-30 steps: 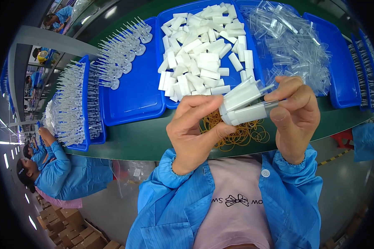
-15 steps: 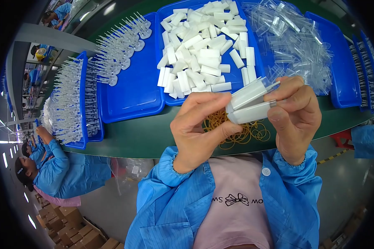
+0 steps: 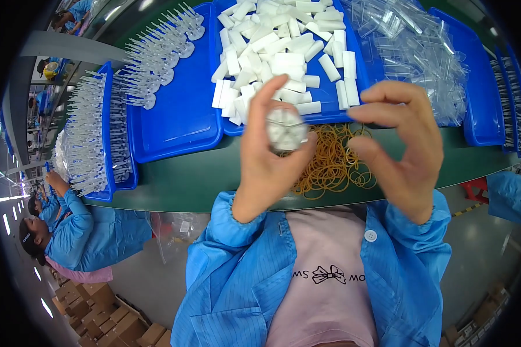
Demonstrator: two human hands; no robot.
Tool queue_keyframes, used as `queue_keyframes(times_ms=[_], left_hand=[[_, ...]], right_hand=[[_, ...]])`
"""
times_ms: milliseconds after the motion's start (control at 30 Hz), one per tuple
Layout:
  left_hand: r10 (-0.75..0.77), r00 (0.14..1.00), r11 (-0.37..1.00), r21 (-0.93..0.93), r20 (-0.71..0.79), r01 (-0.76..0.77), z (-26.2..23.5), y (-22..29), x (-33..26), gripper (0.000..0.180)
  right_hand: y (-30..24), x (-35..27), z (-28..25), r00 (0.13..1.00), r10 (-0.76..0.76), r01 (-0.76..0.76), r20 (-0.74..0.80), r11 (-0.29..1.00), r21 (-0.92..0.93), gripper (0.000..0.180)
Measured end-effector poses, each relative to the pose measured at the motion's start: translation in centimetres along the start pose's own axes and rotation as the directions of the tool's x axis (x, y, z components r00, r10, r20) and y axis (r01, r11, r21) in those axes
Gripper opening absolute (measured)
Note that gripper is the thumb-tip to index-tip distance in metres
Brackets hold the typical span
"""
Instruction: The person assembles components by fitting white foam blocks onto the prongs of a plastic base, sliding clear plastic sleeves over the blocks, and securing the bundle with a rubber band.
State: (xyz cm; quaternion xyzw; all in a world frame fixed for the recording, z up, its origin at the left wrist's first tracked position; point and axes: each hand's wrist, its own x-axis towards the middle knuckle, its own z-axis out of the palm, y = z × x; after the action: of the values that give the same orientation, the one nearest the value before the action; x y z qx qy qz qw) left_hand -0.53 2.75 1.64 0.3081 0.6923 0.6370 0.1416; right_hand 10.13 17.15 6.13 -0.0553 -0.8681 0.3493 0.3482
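Note:
My left hand [image 3: 260, 165] is closed around a round bundle of white wedge-shaped pieces [image 3: 286, 129]. The bundle's end faces up, split into several segments like a cut pie, and is slightly blurred. To its right, my right hand [image 3: 408, 147] hangs apart from the bundle, fingers spread and curved with nothing between them. Below and between both hands, a loose heap of tan rubber bands [image 3: 328, 168] lies on the green table [image 3: 197, 179]. Beyond my hands, white wedge-like blocks [image 3: 330, 68] are piled in a blue tray [image 3: 362, 87].
Clear plastic pieces [image 3: 417, 63] heap up at the back right beside another blue tray [image 3: 480, 104]. At left, a blue tray [image 3: 179, 121] and a blue bin [image 3: 107, 139] hold white thin-stemmed parts [image 3: 90, 127]. A co-worker in blue [image 3: 87, 237] sits farther left.
My right hand has let go of the white pieces and opened, moving slightly away. My left hand has turned the bundle so its segmented end faces up.

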Motion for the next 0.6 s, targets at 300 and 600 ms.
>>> queue_keyframes(times_ms=[300,600], left_hand=[[-0.226,0.974,0.745,-0.646,-0.012,0.165,-2.8,0.3,0.5,0.030],[-0.183,0.947,0.927,-0.275,0.266,0.256,-2.2,-0.1,-0.4,0.041]], right_hand=[[4.8,-4.8,0.0,0.928,0.216,-0.048,0.303,0.877,-0.478,0.011],[4.8,-5.4,0.4,0.969,0.229,-0.191,0.090,0.932,-0.308,0.005]])
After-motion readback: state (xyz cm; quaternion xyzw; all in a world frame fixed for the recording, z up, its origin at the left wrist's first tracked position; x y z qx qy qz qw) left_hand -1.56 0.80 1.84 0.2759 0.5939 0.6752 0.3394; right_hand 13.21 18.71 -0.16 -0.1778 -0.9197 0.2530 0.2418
